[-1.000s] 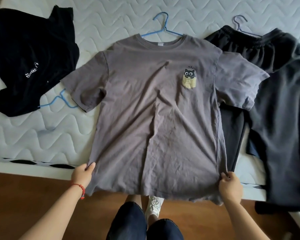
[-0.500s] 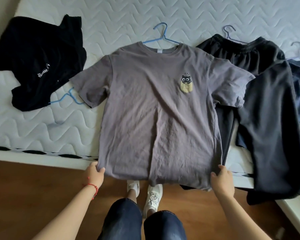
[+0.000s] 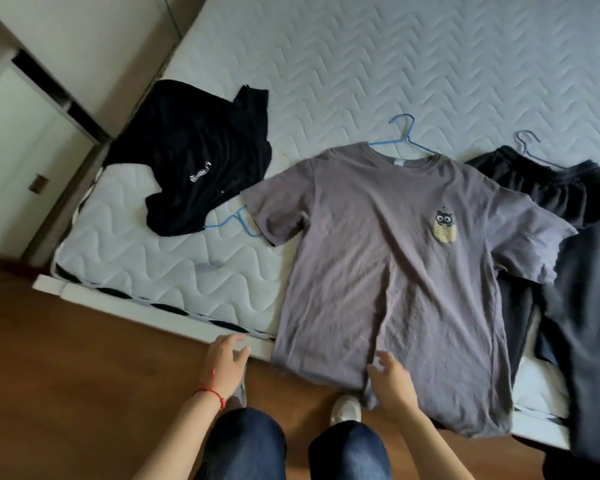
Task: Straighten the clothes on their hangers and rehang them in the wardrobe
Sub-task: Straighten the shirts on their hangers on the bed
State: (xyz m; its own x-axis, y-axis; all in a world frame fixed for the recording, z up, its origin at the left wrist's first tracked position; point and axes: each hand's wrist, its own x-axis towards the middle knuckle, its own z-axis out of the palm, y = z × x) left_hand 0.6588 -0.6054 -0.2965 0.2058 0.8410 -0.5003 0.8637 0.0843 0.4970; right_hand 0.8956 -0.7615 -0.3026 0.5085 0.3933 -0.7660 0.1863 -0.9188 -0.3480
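A grey T-shirt point(image 3: 388, 265) with a cat print lies flat on the mattress point(image 3: 361, 64), its hem hanging over the bed edge. A blue hanger point(image 3: 406, 136) sits in its neck, hook pointing away from me. My left hand point(image 3: 224, 365) hovers open over the floor, just left of the hem and apart from it. My right hand point(image 3: 392, 382) is open with spread fingers over the middle of the hem, holding nothing. A black T-shirt point(image 3: 194, 157) lies crumpled to the left, with another blue hanger point(image 3: 232, 221) poking out beneath it.
Dark trousers point(image 3: 575, 271) on a purple-grey hanger point(image 3: 530, 147) lie right of the grey shirt, partly under its sleeve. White cabinet doors point(image 3: 18, 140) stand at the far left. Wooden floor point(image 3: 84, 358) runs along the bed; my knees and shoes are below.
Both hands have let go of the grey shirt's hem corners. The right hand moved left to the hem's middle, the left drew off to the left. The view swung left.
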